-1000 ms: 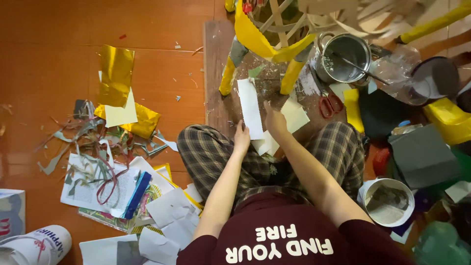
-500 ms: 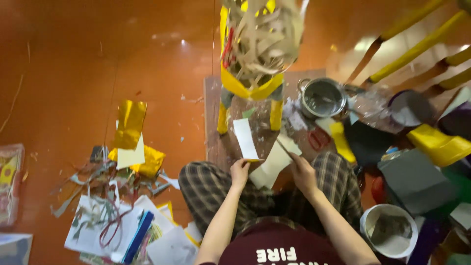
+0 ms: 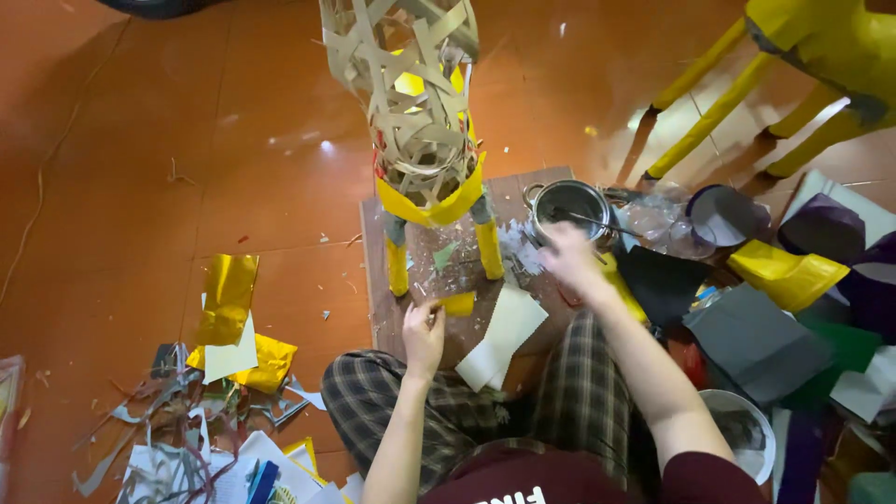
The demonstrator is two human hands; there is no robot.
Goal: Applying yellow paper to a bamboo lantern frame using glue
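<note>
**While both hands work at the woven frame on the board**

As I look down from the head camera, I see a person sitting on the orange floor with a brown board in front of the knees. On the board stands a woven frame made of pale strips, with yellow paper wrapped around its lower part and its legs.

My left hand is on the board, near the front left leg of the frame. Its fingers are closed as a pinch on something small, and I cannot tell what it is. A small yellow piece lies just beside this hand.

My right hand is blurred. It is next to the metal pot at the right edge of the board, and I cannot tell if it is open or closed. A thin stick rests in the pot.

Between the two hands a white paper sheet lies on the board and reaches over its near edge. Gold foil and paper scraps are spread on the floor at the left. Dark paper sheets and a folded yellow sheet lie at the right.
</note>
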